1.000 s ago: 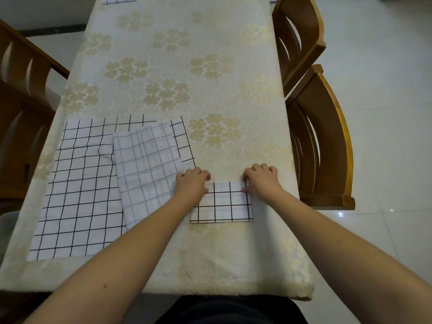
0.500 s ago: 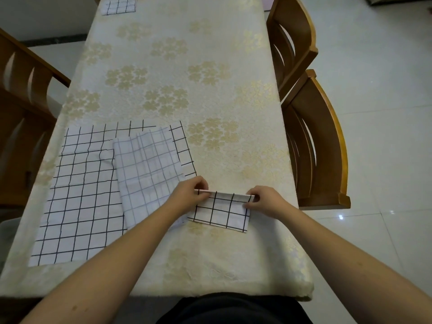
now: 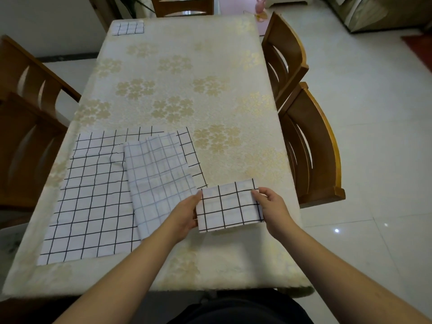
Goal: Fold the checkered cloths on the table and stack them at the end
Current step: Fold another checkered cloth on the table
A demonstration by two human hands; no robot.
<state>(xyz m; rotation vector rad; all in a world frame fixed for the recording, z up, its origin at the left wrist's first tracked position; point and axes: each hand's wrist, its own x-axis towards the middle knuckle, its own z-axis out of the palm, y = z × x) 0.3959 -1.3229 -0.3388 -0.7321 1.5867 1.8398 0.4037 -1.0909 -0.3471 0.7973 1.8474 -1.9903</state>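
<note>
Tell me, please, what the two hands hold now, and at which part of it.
Both grip the small folded checkered cloth: the left hand at its left edge, the right hand at its right edge.

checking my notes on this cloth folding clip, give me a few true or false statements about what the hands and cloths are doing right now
1. Both hands hold the small folded cloth, the left hand on its left edge and the right hand on its right edge. True.
2. A folded checkered cloth already lies at the far end of the table. True.
3. The fine-grid cloth lies underneath the large bold-grid cloth. False: it lies on top of it.
4. The large bold-grid cloth is folded up small. False: it lies spread flat.
5. Wooden chairs stand along the table's right side. True.
</note>
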